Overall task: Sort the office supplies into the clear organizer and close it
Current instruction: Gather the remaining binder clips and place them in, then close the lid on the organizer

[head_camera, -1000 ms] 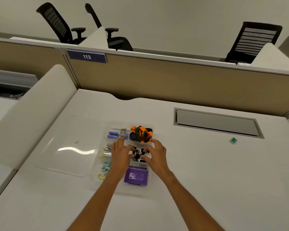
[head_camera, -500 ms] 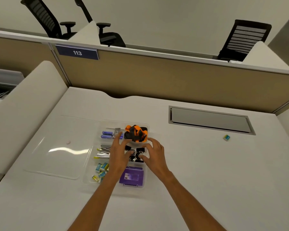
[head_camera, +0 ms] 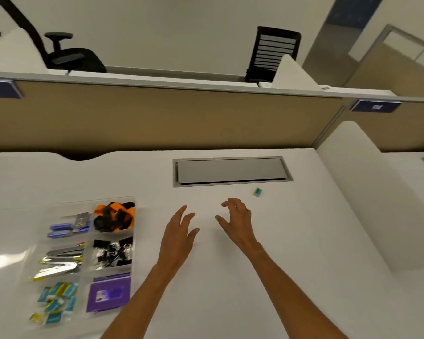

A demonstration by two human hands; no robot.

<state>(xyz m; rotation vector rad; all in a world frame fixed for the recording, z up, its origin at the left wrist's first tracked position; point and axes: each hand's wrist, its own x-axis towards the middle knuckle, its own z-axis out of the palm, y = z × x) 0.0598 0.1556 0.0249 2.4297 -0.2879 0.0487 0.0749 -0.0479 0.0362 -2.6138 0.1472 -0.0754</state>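
Both hands are out over the bare surface [head_camera: 304, 241], holding nothing: left hand [head_camera: 179, 231] flat with fingers spread, right hand [head_camera: 238, 220] loosely clawed, near a small eraser [head_camera: 257, 192]. The clear organizer [head_camera: 88, 260] sits uncovered well to the left.

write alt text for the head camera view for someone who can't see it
A person's left hand and right hand hover open and empty over a white desk, right of a clear organizer whose six compartments hold sorted office supplies. One small green item lies loose on the desk beyond the right hand.
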